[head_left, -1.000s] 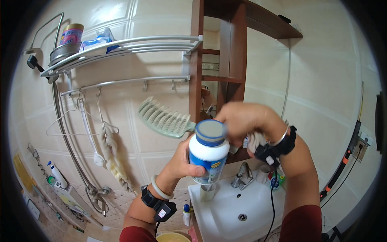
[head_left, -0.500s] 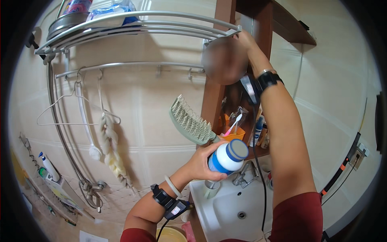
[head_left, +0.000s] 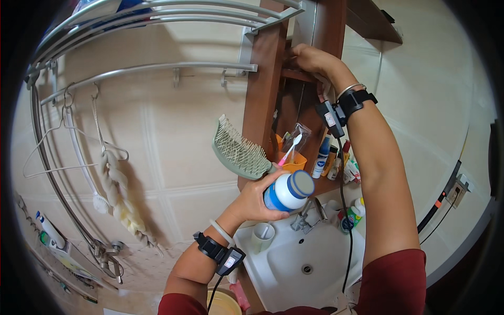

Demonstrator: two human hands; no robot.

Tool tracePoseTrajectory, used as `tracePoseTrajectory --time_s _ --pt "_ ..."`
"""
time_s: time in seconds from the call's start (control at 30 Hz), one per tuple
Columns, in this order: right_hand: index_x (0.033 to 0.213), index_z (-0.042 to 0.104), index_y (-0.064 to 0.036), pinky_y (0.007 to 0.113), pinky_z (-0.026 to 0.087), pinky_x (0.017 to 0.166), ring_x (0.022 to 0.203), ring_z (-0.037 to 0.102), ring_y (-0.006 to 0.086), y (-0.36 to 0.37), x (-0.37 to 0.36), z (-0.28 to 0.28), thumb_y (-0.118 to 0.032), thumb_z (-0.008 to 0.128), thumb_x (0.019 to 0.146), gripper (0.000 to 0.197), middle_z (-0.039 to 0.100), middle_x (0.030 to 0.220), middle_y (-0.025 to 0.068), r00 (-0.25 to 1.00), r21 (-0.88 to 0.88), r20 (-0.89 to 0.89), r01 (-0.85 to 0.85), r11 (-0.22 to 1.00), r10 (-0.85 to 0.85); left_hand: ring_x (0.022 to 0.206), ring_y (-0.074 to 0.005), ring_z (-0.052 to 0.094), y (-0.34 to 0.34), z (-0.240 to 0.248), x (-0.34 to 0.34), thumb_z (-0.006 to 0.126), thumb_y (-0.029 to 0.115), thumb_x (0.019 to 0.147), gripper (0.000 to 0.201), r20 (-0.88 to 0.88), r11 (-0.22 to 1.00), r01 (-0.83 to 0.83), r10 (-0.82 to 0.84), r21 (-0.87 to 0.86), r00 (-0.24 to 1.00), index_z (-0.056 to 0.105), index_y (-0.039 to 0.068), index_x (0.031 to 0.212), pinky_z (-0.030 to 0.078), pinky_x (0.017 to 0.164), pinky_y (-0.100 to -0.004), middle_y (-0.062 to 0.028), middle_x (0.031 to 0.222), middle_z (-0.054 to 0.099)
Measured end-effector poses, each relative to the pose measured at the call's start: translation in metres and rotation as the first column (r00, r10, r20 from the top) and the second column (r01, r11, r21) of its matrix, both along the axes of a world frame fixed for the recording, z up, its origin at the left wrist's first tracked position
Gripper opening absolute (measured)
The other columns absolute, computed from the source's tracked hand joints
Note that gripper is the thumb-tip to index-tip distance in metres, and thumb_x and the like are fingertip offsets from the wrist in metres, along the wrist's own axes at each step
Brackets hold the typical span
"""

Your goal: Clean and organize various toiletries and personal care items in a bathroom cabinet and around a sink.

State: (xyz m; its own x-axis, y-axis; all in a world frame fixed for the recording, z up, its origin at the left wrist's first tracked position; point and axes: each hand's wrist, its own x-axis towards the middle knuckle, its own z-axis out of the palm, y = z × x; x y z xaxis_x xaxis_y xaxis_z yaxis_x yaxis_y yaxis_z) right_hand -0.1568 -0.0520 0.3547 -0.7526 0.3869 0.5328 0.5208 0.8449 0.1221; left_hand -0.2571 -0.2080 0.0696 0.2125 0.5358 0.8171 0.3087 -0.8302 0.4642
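Observation:
My left hand (head_left: 252,202) is closed around a white bottle (head_left: 286,194) with a blue label and blue-rimmed lid, tilted over the sink. The same hand holds a pale green hairbrush (head_left: 239,155), its bristles facing up and its handle hidden by the hand. My right hand (head_left: 315,60) reaches up into a brown wooden cabinet (head_left: 261,105); its fingertips are hidden there, and I cannot see whether it holds anything. Below, on the lower shelf, stands an orange cup (head_left: 295,161) with a pink-and-white toothbrush (head_left: 290,149) and several bottles and tubes (head_left: 322,157).
A white sink (head_left: 283,262) with a chrome faucet (head_left: 307,218), a pale cup (head_left: 261,239) and a green-and-white bottle (head_left: 353,215) lies below. Metal rack bars (head_left: 173,16) run along the wall at upper left. A black cable (head_left: 348,231) hangs from my right wrist.
The view has shifted. My right hand has moved deeper into the cabinet beside the rack's end, its fingers now bent inward. My left hand keeps hold of the bottle and hairbrush.

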Motion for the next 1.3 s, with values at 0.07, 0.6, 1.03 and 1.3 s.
tracePoseTrajectory --time_s 0.07,0.6,1.03,1.3 --pt "0.100 0.060 0.0016 0.028 0.046 0.070 0.073 0.057 0.0167 -0.030 0.007 -0.003 -0.013 0.055 0.083 0.022 0.061 0.076 0.0074 0.989 -0.164 -0.107 -0.120 0.979 0.103 0.108 -0.0307 0.046 0.003 -0.002 -0.004 0.079 0.031 0.047 0.077 -0.037 0.997 -0.018 0.021 0.071 0.999 0.054 0.001 0.114 0.032 0.096 -0.0372 -0.0148 0.110 0.050" --pt "0.080 0.058 0.0034 0.023 0.043 0.053 0.056 0.047 0.0078 -0.064 0.047 -0.001 -0.012 0.055 0.079 0.015 0.053 0.064 -0.0005 0.957 -0.473 -0.101 -0.286 0.833 0.271 0.109 -0.0278 0.048 0.002 -0.008 -0.007 0.080 0.030 0.047 0.081 -0.027 0.996 -0.057 0.059 0.072 0.998 0.052 -0.001 0.116 0.033 0.097 -0.0343 -0.0159 0.113 0.052" --pt "0.096 0.063 0.0004 0.032 0.047 0.071 0.074 0.059 0.0206 -0.034 0.026 -0.004 -0.022 0.055 0.082 0.028 0.065 0.084 0.0118 0.975 0.018 0.002 -0.221 0.975 0.221 0.110 -0.0299 0.046 0.010 -0.010 -0.003 0.079 0.037 0.048 0.083 -0.044 0.985 -0.095 0.102 0.142 0.994 0.052 -0.002 0.115 0.034 0.095 -0.0362 -0.0170 0.112 0.051" --pt "0.090 0.063 0.0010 0.032 0.047 0.067 0.073 0.060 0.0235 -0.032 0.046 -0.026 -0.022 0.053 0.082 0.027 0.063 0.078 0.0129 0.916 0.171 -0.035 -0.389 0.905 0.400 0.105 -0.0274 0.051 0.005 -0.004 0.003 0.078 0.039 0.050 0.083 -0.080 0.990 -0.124 0.129 0.067 0.988 0.051 -0.002 0.117 0.036 0.094 -0.0354 -0.0160 0.111 0.053"
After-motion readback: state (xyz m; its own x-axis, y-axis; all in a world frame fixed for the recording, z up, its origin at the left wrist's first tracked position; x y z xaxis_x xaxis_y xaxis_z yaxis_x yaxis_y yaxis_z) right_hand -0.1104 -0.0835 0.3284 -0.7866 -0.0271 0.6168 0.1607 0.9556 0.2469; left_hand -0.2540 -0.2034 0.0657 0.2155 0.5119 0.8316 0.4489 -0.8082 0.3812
